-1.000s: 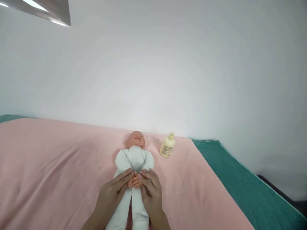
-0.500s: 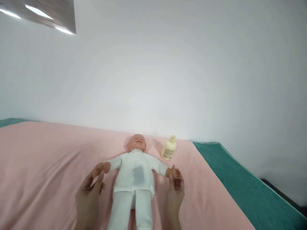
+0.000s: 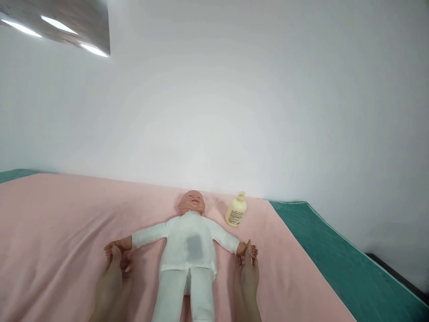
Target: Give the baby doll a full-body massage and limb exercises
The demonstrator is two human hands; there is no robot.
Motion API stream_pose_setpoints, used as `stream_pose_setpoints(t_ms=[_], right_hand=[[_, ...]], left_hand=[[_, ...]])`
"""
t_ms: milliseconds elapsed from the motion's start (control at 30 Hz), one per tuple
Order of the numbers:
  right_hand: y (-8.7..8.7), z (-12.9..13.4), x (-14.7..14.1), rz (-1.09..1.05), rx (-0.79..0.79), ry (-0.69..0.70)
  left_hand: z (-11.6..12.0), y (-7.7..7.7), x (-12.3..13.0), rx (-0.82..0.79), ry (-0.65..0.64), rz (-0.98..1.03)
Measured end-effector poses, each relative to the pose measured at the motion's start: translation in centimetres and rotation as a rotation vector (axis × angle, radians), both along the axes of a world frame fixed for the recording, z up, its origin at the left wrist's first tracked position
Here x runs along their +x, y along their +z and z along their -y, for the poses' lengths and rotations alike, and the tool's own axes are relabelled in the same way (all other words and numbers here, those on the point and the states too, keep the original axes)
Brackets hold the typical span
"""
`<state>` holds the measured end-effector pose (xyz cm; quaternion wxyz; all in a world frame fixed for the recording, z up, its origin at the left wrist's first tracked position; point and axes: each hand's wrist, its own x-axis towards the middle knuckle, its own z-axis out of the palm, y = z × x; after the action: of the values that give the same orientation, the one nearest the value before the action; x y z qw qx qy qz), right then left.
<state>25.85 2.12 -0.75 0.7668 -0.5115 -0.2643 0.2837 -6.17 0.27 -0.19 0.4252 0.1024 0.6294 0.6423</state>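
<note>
A baby doll in a white top and white trousers lies on its back, head toward the wall, arms stretched out to both sides. A grey patch marks the front of its top. My left hand is closed on the doll's hand at the left, thumb on top. On the other side my right hand grips the doll's other hand, with some fingers hidden beneath it. A pale yellow pump bottle stands beside the doll's head on the right, touched by neither hand.
Under the doll lies a pink cloth with wrinkles at the left. Green covering shows along the right side. A white wall rises behind, and a dark edge is at the far right.
My left hand has moved outward to the left, and the doll's arm there is now straighter. My right hand has shifted slightly outward and lower with the other arm.
</note>
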Motion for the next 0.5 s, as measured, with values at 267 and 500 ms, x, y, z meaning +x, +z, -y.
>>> stream_pose_setpoints(t_ms=[267,500], right_hand=[[4.8,0.4,-2.1,0.126,-0.012,0.001],[8.3,-4.7,-1.4,0.274,0.113,0.28]], left_hand=[[-1.0,3.7,1.4,0.241,0.017,-0.215],[-7.1,7.6,0.7,0.225,-0.199,-0.451]])
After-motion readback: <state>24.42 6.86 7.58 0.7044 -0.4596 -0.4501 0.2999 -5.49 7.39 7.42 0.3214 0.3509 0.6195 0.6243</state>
